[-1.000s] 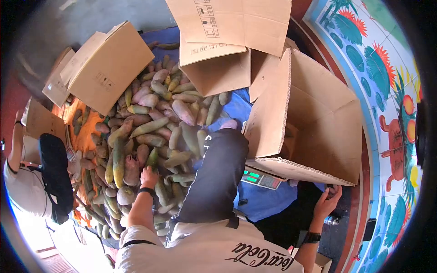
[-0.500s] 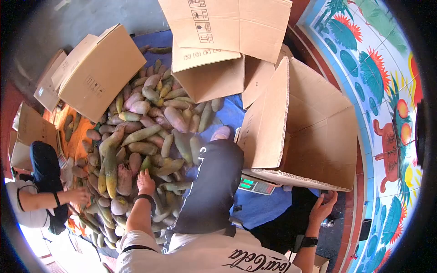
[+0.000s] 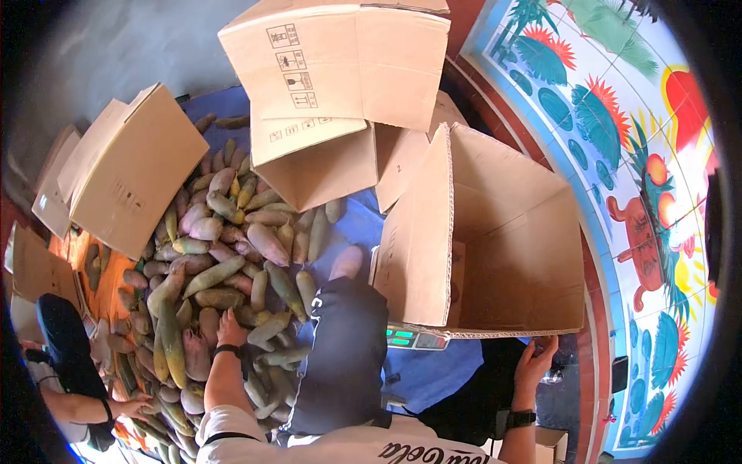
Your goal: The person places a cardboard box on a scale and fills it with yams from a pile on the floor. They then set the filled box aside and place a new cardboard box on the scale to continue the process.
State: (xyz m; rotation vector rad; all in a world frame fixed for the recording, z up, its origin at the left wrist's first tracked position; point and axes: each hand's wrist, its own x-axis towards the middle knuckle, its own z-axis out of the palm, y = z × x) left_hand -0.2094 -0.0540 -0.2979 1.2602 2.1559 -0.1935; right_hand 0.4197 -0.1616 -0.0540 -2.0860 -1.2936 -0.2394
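A big pile of long green and purplish radishes (image 3: 205, 282) lies on the floor to the left. Reaching into it, my left hand (image 3: 230, 331) has its fingers stretched over a reddish radish (image 3: 209, 325), and nothing shows lifted in it. At the right, my right hand (image 3: 535, 363) has curled fingers at the lower edge of an open cardboard box (image 3: 514, 301), partly hidden by that edge. The box's inside faces me, with brown cardboard walls. Under its near left corner shows a scale (image 3: 417, 339) with lit green digits.
Several more cardboard boxes (image 3: 332, 69) stand behind, and another (image 3: 139, 170) sits at the left by the pile. A co-worker's hand (image 3: 133, 406) is at the lower left. Blue sheeting (image 3: 433, 379) covers the floor; a painted tile wall (image 3: 572, 116) bounds the right.
The view has shifted, so most things sit lower and further left. My left hand stays among the radishes and my right hand by the box edge. The co-worker's hand has moved lower, fingers spread.
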